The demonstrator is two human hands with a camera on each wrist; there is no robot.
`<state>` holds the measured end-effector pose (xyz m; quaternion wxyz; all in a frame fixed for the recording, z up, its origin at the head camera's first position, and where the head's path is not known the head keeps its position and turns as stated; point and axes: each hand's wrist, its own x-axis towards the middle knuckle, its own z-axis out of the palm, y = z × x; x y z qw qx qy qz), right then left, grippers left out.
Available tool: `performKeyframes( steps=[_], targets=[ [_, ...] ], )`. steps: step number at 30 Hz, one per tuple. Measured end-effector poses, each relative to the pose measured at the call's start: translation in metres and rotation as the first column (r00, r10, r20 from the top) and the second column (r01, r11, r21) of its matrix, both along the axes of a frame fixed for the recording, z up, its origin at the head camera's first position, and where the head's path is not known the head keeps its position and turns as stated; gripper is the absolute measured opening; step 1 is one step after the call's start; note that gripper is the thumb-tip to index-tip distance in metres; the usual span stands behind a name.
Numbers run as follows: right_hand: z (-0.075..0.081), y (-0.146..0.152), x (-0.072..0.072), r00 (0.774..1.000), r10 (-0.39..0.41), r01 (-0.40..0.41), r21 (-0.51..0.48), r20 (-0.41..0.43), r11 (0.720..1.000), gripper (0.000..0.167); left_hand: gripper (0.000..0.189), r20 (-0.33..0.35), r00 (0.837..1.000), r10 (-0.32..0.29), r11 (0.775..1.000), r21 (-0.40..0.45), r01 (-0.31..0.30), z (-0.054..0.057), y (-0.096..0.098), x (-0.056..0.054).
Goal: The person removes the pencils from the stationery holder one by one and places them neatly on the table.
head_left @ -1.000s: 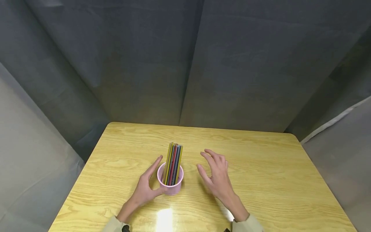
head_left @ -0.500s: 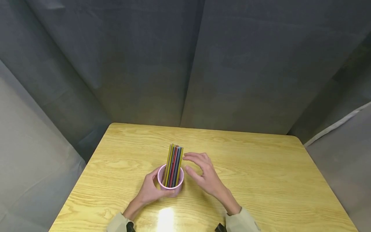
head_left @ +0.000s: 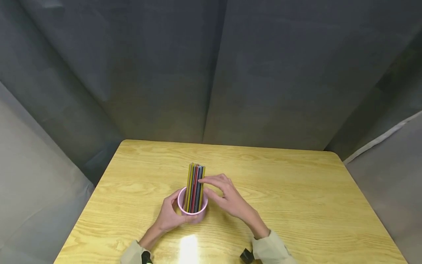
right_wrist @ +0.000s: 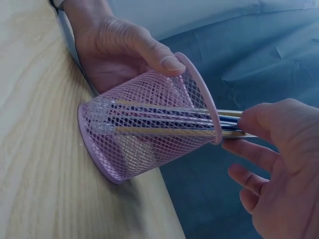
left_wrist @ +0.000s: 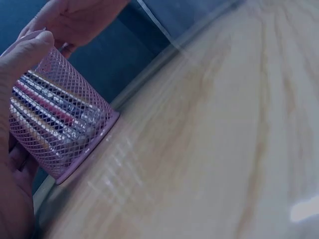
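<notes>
A pink mesh pen cup stands on the table, holding several slim pencils in yellow, black, red and dark blue. Around its left side curves my left hand; in the right wrist view the left thumb presses near the rim. From the right, my right hand reaches over the cup. Its thumb and index finger are at the pencils, just above the rim, and pinch some of them. How many pencils lie between these fingers is hidden. The other right fingers are loosely bent.
The light wood table spreads out on both sides of the cup. Dark grey cloth hangs behind the far edge, with paler cloth at the left. A bright glare patch lies near the front edge.
My right hand has moved left from beside the cup to the pencils. My left hand, earlier spread beside the cup, now wraps around it. The cup stays in about the same place.
</notes>
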<state>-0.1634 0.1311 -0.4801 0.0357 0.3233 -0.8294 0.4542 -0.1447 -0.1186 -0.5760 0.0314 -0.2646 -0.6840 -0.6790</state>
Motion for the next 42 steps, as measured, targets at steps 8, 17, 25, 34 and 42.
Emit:
performKeyframes(
  steps=[8, 17, 25, 34, 42],
  targets=[
    [-0.003, 0.000, 0.004, 0.997, -0.006, 0.007, -0.010, 0.074, 1.000, 0.034, 0.086, 0.015, 1.000, 0.004, 1.000, 0.000, -0.004, 0.002, 0.003, 0.004],
    [-0.005, -0.001, 0.006, 0.998, 0.008, -0.007, -0.026, 0.055, 1.000, 0.036, 0.089, 0.015, 1.000, 0.008, 1.000, -0.008, -0.008, -0.001, 0.003, 0.007],
    [-0.003, 0.001, 0.008, 1.000, 0.004, -0.005, -0.028, -0.007, 1.000, 0.034, 0.090, -0.003, 1.000, 0.008, 1.000, 0.000, -0.008, -0.003, 0.004, 0.009],
    [-0.003, 0.005, 0.007, 0.999, 0.045, -0.045, 0.002, 0.025, 0.999, 0.035, 0.089, -0.006, 1.000, 0.004, 1.000, 0.007, -0.004, -0.003, 0.005, 0.009],
    [0.000, 0.004, 0.008, 0.999, 0.041, -0.041, -0.023, 0.007, 0.999, 0.032, 0.088, 0.012, 1.000, 0.006, 1.000, 0.012, -0.006, -0.002, 0.002, 0.011]
  ],
)
